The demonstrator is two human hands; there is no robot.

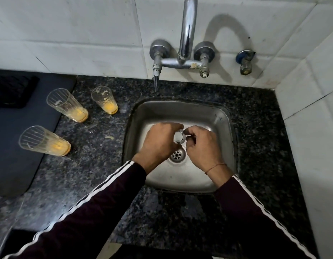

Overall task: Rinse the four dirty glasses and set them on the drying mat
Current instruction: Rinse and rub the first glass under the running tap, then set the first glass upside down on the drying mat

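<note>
Left hand: my left hand (158, 143) was over the sink (225, 128), fingers wrapped around the glass in hand (179, 137), clenched on its body.
Right hand: my right hand (201, 144) was at the same glass from the other side, fingers curled at its rim; grasping it too, though how firmly I couldn't tell.
Glass in hand: held over the middle of the sink basin, above the drain (177, 155), mostly hidden by both hands; only a rounded shiny end showed between them.
Near glass (44, 141): stood on the counter (98, 146) at the edge of the mat, orange residue at the bottom, ribbed sides.
Middle glass (67, 105): also on the counter just beside the mat's edge, farther back, same ribbed sides, orange residue inside.
Far glass (105, 100): on the counter between the middle glass and the sink, smaller looking, orange residue plus streaks on the wall.
Drying mat (16, 146): dark, on the left of the counter, no glass fully on it.
Tap (187, 34): wall mounted, spout rose out of the top of the shot; whether water ran onto the glass I couldn't tell.
Left tap valve (156, 66): a thin stream or drip hung below it toward the counter.
Sleeves: dark with white stripes, both pushed back from the wrists; thin thread band (215, 167) on my right wrist.
</note>
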